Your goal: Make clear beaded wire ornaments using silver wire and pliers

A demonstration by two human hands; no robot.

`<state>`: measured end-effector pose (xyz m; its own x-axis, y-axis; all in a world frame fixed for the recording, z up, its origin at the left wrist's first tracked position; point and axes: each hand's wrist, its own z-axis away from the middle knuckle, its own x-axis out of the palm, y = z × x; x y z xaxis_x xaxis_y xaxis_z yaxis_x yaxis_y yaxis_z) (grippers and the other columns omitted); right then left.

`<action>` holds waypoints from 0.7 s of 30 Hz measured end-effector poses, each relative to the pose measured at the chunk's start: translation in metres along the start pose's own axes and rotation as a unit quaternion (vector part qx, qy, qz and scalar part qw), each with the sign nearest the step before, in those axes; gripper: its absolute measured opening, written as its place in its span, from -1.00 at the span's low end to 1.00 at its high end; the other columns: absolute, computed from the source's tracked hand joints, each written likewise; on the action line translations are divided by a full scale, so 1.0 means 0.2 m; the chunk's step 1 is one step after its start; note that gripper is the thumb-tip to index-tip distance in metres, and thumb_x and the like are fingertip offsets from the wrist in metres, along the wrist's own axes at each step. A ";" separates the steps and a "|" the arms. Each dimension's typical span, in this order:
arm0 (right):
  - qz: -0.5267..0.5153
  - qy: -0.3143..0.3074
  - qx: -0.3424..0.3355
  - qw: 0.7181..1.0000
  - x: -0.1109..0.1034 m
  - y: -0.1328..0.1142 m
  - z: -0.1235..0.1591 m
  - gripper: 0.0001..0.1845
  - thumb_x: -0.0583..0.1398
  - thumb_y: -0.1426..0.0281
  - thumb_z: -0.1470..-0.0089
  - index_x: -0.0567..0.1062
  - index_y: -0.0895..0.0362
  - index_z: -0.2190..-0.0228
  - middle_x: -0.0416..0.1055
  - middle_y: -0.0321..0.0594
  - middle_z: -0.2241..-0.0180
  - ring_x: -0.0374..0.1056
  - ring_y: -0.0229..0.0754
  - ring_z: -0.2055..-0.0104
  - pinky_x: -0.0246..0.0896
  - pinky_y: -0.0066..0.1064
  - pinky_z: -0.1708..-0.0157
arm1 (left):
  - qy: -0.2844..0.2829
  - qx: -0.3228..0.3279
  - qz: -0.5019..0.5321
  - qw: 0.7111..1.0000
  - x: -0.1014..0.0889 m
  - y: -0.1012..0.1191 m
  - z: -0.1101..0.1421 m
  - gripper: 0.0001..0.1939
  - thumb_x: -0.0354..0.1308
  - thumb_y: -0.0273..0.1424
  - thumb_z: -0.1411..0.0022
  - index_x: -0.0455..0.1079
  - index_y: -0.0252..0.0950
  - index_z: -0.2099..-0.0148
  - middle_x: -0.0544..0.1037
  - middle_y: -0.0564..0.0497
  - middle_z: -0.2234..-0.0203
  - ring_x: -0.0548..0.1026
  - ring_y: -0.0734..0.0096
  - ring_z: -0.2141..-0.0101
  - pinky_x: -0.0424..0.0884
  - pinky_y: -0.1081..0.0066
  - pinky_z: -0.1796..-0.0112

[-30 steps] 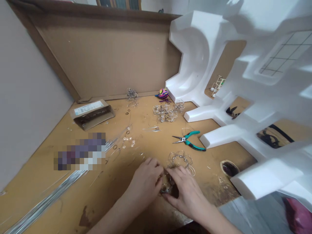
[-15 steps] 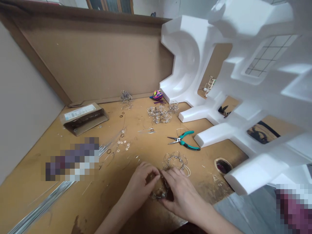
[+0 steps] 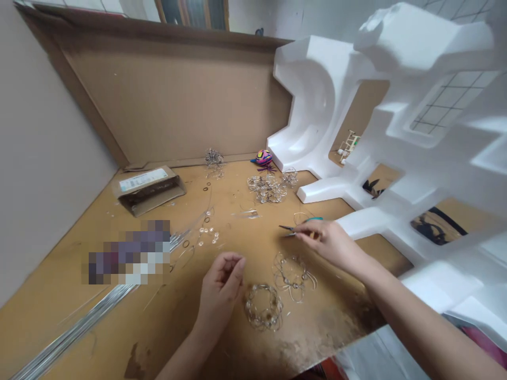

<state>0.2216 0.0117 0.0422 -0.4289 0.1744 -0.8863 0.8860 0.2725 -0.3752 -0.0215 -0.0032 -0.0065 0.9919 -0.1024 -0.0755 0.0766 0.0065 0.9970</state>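
My left hand (image 3: 221, 285) hangs loosely curled over the wooden bench top and holds nothing. Just right of it lies a round ring of wire and clear beads (image 3: 263, 307). My right hand (image 3: 322, 241) grips needle-nose pliers (image 3: 291, 230) with teal handles, which it mostly covers; only the steel tips and a bit of teal show. Below that hand rests a looser wire-and-bead piece (image 3: 293, 277), not touched by either hand.
Wire clusters (image 3: 266, 189) and loose beads (image 3: 208, 232) lie farther along the bench. Long metal rods (image 3: 79, 322) run along the left, near a cardboard box (image 3: 148, 190). Large white foam packing (image 3: 317, 105) rises on the right, against a cardboard backing (image 3: 170, 100).
My hands have parted and let go of the beaded ring, which now lies on the bench. My right hand has moved up and right and picked up the pliers from the bench.
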 end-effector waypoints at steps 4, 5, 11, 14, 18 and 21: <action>0.142 -0.016 -0.003 0.990 -0.01 -0.03 -0.29 -0.76 0.06 0.38 -0.06 0.53 0.08 0.36 0.51 -0.24 0.38 0.39 -0.16 0.34 0.15 -0.38 0.38 | -0.018 0.008 0.000 1.000 0.02 -0.03 0.00 -0.70 0.05 -0.14 -0.14 0.20 -0.27 0.46 0.07 0.21 0.70 0.08 0.61 0.68 0.04 0.57 0.63; 0.166 -0.038 -0.011 0.985 -0.01 -0.06 -0.36 -0.75 0.04 0.38 -0.06 0.53 0.08 0.34 0.51 -0.23 0.38 0.38 -0.15 0.34 0.14 -0.37 0.38 | -0.024 0.016 -0.003 1.000 0.03 -0.03 0.01 -0.69 0.03 -0.15 -0.15 0.20 -0.27 0.47 0.08 0.20 0.70 0.08 0.61 0.67 0.05 0.56 0.62; 0.170 -0.108 -0.075 0.977 0.18 -0.21 -0.79 -0.79 0.09 0.41 -0.07 0.52 0.14 0.32 0.46 -0.13 0.31 0.34 -0.05 0.17 0.15 -0.30 0.21 | -0.023 0.045 -0.045 0.998 0.07 -0.07 0.01 -0.69 -0.06 -0.17 -0.21 0.20 -0.27 0.47 0.18 0.14 0.64 0.21 0.50 0.56 0.16 0.51 0.51; 0.162 -0.151 -0.073 0.973 0.33 -0.26 -1.02 -0.76 0.10 0.33 -0.12 0.45 0.17 0.21 0.40 -0.13 0.20 0.32 -0.10 0.14 0.22 -0.25 0.17 | -0.018 0.033 -0.050 0.998 0.07 -0.08 0.00 -0.68 -0.10 -0.16 -0.21 0.19 -0.26 0.46 0.19 0.12 0.62 0.21 0.47 0.54 0.17 0.49 0.50; 0.145 -0.191 -0.063 0.969 0.52 -0.33 -1.30 -0.67 0.11 0.31 -0.12 0.34 0.17 0.08 0.30 -0.14 0.08 0.31 -0.14 0.13 0.28 -0.21 0.18 | -0.014 0.021 -0.058 0.998 0.05 -0.11 -0.01 -0.63 -0.13 -0.09 -0.20 0.18 -0.25 0.47 0.14 0.11 0.64 0.18 0.45 0.56 0.15 0.46 0.52; 0.138 -0.196 -0.065 0.969 0.64 -0.39 -1.44 -0.66 0.11 0.31 -0.13 0.33 0.17 0.07 0.30 -0.14 0.07 0.31 -0.14 0.12 0.27 -0.20 0.18 | -0.001 0.013 -0.058 0.998 0.04 -0.14 -0.03 -0.60 -0.16 -0.05 -0.19 0.17 -0.24 0.49 0.10 0.11 0.67 0.14 0.46 0.60 0.11 0.44 0.55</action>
<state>0.0461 0.2857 0.0371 -0.0564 -0.1090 -0.9924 0.9167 0.3883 -0.0948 -0.0145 0.0013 -0.0354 0.9762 -0.1022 -0.1913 0.1890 -0.0318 0.9815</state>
